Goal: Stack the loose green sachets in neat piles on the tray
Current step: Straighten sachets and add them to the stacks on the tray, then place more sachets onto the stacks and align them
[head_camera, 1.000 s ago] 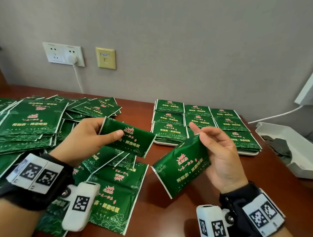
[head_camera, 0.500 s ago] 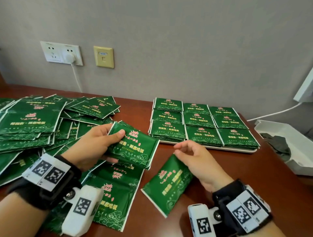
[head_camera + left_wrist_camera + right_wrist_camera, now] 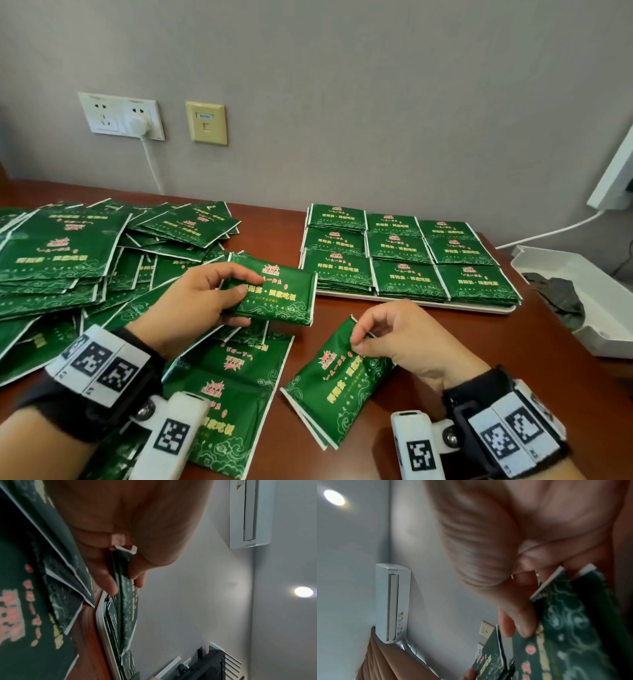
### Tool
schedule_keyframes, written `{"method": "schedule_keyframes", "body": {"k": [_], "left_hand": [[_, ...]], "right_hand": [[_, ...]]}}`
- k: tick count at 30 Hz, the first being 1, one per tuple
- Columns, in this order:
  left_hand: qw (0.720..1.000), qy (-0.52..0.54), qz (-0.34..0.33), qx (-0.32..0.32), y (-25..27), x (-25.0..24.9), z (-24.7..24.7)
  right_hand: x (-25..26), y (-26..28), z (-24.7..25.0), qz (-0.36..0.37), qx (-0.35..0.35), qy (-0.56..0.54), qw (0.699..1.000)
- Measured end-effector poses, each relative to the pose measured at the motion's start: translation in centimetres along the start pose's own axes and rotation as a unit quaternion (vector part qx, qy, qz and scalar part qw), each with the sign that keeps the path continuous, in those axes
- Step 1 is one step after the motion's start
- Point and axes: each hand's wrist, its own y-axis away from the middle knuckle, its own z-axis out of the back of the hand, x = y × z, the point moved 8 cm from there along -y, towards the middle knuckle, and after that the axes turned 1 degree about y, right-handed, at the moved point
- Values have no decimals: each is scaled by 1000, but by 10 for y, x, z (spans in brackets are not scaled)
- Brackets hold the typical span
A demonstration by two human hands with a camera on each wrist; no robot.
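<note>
A white tray at mid-right of the brown table carries neat piles of green sachets in rows. My left hand grips a small stack of green sachets just left of the tray, thumb on top and fingers beneath; the left wrist view shows that stack edge-on above the tray rim. My right hand pinches the upper end of a second stack of sachets, which lies slanted on the table in front of the tray. In the right wrist view the thumb presses on it.
A big loose heap of green sachets covers the table's left side, with larger green packets under my left wrist. A white bin holding dark cloth sits at the right edge. Wall sockets and a white cable lie behind.
My right hand has come down and laid its sachets on the table in front of the tray, still pinching them. My left hand has lowered and levelled its stack nearer the tray.
</note>
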Motion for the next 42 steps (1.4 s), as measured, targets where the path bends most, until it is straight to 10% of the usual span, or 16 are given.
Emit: {"method": "schedule_keyframes", "body": {"k": [12, 21, 32, 42], "left_hand": [[993, -96, -60, 15, -91, -74, -44], [982, -186, -19, 14, -180, -53, -80], [880, -473, -21, 25, -179, -47, -93], [824, -563, 10, 54, -169, -42, -105]], "right_hand": [[25, -59, 139, 30, -218, -266, 938], [-14, -115, 210, 29, -341, -212, 915], [-26, -176, 208, -53, -251, 77, 964], [-15, -171, 199, -84, -207, 223, 949]]}}
